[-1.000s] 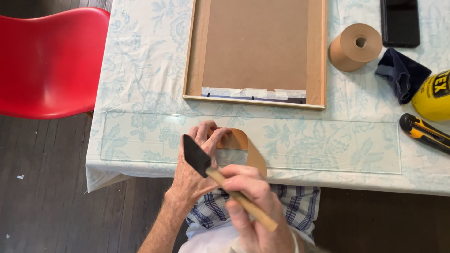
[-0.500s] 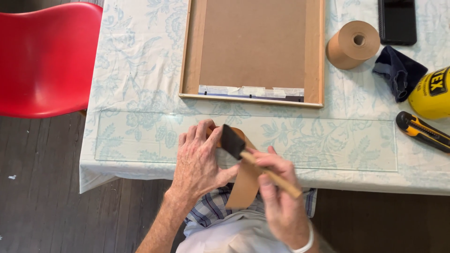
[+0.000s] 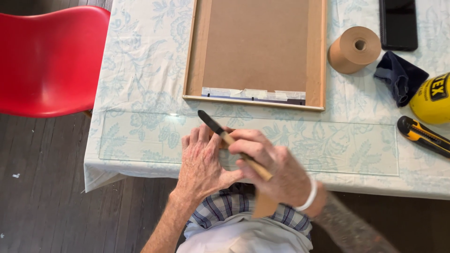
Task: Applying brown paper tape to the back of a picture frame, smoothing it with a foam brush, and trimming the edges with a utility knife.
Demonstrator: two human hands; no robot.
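My right hand (image 3: pixel 276 171) grips a foam brush (image 3: pixel 225 136) by its wooden handle, the black head pointing up-left over a glass sheet (image 3: pixel 328 150) on the table. My left hand (image 3: pixel 204 161) lies flat, fingers spread, pressing down a strip of brown paper tape (image 3: pixel 265 204). The strip runs under both hands and hangs off the table edge toward my lap. A wooden picture frame (image 3: pixel 258 51) lies face down just beyond the glass, its brown backing board up, with pale tape along its lower edge.
A roll of brown paper tape (image 3: pixel 354 49), a black phone (image 3: pixel 398 23), a dark blue cloth (image 3: pixel 398 77), a yellow bottle (image 3: pixel 433 98) and a yellow-black utility knife (image 3: pixel 422 136) lie at the right. A red chair (image 3: pixel 49 61) stands left of the floral tablecloth (image 3: pixel 136 93).
The brush has swung from near my lap up and onto the glass. My left hand slid forward over the strip, which now lies flatter on the table.
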